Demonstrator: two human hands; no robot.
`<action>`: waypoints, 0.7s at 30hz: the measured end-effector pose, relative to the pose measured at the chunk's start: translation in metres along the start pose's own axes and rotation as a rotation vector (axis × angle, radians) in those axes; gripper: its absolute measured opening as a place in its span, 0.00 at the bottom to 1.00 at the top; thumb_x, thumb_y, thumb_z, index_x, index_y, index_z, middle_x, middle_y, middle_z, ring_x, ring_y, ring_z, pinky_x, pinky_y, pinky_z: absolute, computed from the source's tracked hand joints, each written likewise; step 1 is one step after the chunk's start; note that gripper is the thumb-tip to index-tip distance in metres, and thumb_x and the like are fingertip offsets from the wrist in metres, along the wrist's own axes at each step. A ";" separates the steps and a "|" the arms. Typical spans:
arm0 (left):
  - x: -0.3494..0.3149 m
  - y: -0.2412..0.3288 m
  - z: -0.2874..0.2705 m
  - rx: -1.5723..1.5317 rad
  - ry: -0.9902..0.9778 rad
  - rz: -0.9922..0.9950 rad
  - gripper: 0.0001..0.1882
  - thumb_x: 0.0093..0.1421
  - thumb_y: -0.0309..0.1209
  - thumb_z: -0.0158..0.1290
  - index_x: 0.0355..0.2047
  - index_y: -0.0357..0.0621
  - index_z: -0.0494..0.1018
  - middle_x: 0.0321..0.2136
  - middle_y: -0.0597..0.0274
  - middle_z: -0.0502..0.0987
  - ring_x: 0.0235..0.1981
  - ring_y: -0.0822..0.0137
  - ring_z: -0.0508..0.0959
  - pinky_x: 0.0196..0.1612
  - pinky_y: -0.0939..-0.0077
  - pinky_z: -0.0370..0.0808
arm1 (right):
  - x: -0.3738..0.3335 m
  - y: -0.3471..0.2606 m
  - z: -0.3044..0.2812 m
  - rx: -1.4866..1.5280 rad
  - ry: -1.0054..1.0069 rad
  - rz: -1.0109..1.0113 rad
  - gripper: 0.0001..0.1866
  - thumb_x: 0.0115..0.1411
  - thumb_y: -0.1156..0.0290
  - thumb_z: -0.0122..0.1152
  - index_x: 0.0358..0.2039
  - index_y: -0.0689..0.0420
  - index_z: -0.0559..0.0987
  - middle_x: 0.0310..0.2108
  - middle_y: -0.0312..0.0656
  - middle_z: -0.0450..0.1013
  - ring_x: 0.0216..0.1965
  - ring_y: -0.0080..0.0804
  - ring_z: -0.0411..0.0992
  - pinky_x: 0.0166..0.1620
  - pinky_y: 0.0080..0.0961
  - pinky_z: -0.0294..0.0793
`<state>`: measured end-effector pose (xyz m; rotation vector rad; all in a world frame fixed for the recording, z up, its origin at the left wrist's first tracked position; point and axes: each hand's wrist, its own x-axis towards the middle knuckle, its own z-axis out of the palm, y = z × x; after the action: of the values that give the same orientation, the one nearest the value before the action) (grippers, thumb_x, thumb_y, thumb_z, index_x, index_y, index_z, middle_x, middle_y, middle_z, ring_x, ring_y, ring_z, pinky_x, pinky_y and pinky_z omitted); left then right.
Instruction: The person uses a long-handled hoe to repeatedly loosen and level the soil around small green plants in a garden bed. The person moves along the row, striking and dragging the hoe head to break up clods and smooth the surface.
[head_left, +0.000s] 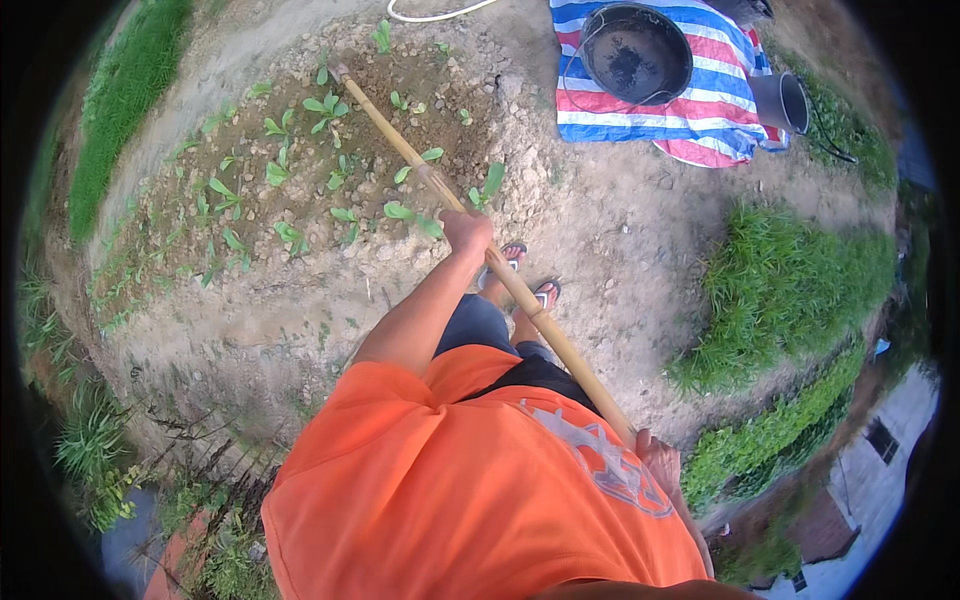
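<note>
A long bamboo pole [565,345] runs slantwise across my front, from beside my right hip up to the planted soil at the far left. My left hand [467,232] is closed round its middle. Lower down, near the pole's close end, my right hand [658,458] grips it by my side, partly hidden by my orange shirt. The far end of the pole reaches the dark soil among leafy seedlings [325,110]; whether a tool head is fixed there cannot be made out. One seedling [487,185] stands just right of the pole, past my left hand.
Blue, white and red striped sheeting [600,125] lies at the far right, bearing a black tub [655,85] and a grey bucket [780,102]. A white hose [440,17] curves at the top. Grassy green plots [790,290] border the right; tall green plants [130,100] grow far left.
</note>
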<state>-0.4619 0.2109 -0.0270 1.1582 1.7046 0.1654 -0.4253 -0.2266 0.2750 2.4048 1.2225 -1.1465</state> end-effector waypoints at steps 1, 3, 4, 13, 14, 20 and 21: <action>0.004 0.015 -0.012 -0.102 0.022 -0.004 0.23 0.56 0.27 0.51 0.47 0.25 0.56 0.38 0.35 0.73 0.34 0.47 0.80 0.33 0.61 0.78 | 0.012 -0.006 -0.009 -0.022 0.071 -0.002 0.13 0.52 0.70 0.60 0.34 0.58 0.66 0.20 0.46 0.72 0.21 0.46 0.75 0.23 0.40 0.75; 0.033 0.041 -0.035 -0.289 -0.055 -0.005 0.21 0.57 0.26 0.51 0.46 0.28 0.56 0.30 0.48 0.71 0.19 0.61 0.75 0.19 0.65 0.72 | 0.046 -0.030 -0.030 -0.057 0.132 -0.021 0.08 0.54 0.73 0.56 0.32 0.58 0.67 0.20 0.45 0.70 0.22 0.43 0.75 0.23 0.39 0.75; 0.066 0.042 -0.047 -0.382 -0.033 0.016 0.18 0.56 0.24 0.51 0.44 0.29 0.58 0.26 0.53 0.70 0.18 0.64 0.73 0.18 0.66 0.71 | 0.068 -0.040 -0.040 -0.088 0.172 -0.047 0.07 0.55 0.73 0.55 0.32 0.58 0.67 0.20 0.45 0.70 0.22 0.42 0.75 0.22 0.37 0.76; 0.130 0.026 -0.041 -0.340 0.054 -0.092 0.16 0.53 0.22 0.54 0.40 0.32 0.64 0.28 0.50 0.73 0.19 0.58 0.75 0.19 0.61 0.72 | 0.129 -0.063 -0.040 -0.200 0.055 -0.062 0.06 0.58 0.72 0.53 0.31 0.58 0.67 0.21 0.43 0.70 0.23 0.36 0.76 0.23 0.34 0.77; 0.108 0.012 -0.027 -0.385 0.059 -0.073 0.16 0.53 0.22 0.54 0.41 0.32 0.63 0.27 0.50 0.72 0.19 0.58 0.75 0.18 0.61 0.72 | 0.104 -0.048 -0.031 -0.224 0.069 -0.023 0.06 0.58 0.72 0.53 0.31 0.58 0.67 0.21 0.43 0.70 0.23 0.37 0.76 0.23 0.35 0.77; 0.060 0.039 -0.033 -0.474 0.051 -0.107 0.18 0.57 0.22 0.52 0.45 0.32 0.60 0.26 0.53 0.71 0.16 0.62 0.72 0.15 0.67 0.68 | 0.087 -0.029 -0.037 -0.234 0.133 -0.022 0.06 0.59 0.71 0.54 0.31 0.58 0.67 0.21 0.42 0.70 0.23 0.39 0.76 0.25 0.35 0.77; 0.071 0.044 -0.042 -0.468 0.065 -0.069 0.16 0.57 0.23 0.52 0.43 0.32 0.61 0.24 0.54 0.70 0.16 0.62 0.72 0.15 0.66 0.69 | 0.097 -0.031 -0.034 -0.218 0.148 -0.040 0.06 0.58 0.71 0.54 0.31 0.58 0.67 0.21 0.42 0.70 0.23 0.40 0.76 0.25 0.35 0.77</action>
<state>-0.4695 0.3042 -0.0287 0.7519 1.6426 0.5335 -0.3959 -0.1325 0.2319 2.3431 1.3681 -0.8095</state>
